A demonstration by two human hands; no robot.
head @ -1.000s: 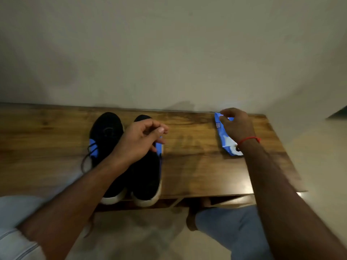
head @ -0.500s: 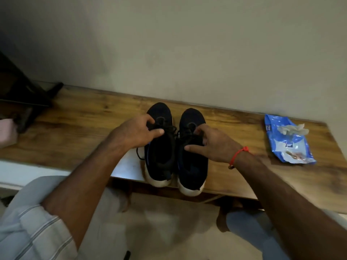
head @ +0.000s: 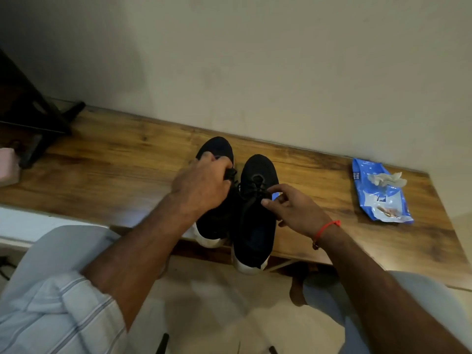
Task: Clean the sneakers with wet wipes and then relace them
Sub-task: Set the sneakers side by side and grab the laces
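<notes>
- Underneath everything runs a long wooden bench top (head: 127,159) with a warm brown grain, its far edge pushed against a plain pale wall (head: 255,60).
- Its near edge overhangs a light floor (head: 217,302), and light glares off the wood near the right end.
- Two black sneakers with white soles stand side by side near the middle of the bench, toes toward the wall and heels jutting past the near edge.
- On the left sneaker (head: 217,146), the left hand (head: 201,185) lies over the lacing area, fingers curled round a bunch of black lace (head: 231,172).
- Over the right sneaker (head: 258,200), the right hand (head: 293,208) has thumb and forefinger drawn close together at the laces by the tongue, the other fingers loosely bent; whether it actually pinches a lace I cannot tell.
- A red thread bracelet (head: 328,227) circles the right wrist.
- Well to the right on the bench lies a blue pack of wet wipes (head: 378,200), flat, with a crumpled white wipe (head: 385,178) sticking out of its top.
- At the far left, a dark frame (head: 33,118) stands on the bench end, with something pink (head: 7,164) at the picture's edge.
- Pale trousers and a striped sleeve (head: 51,315) fill the lower corners.
</notes>
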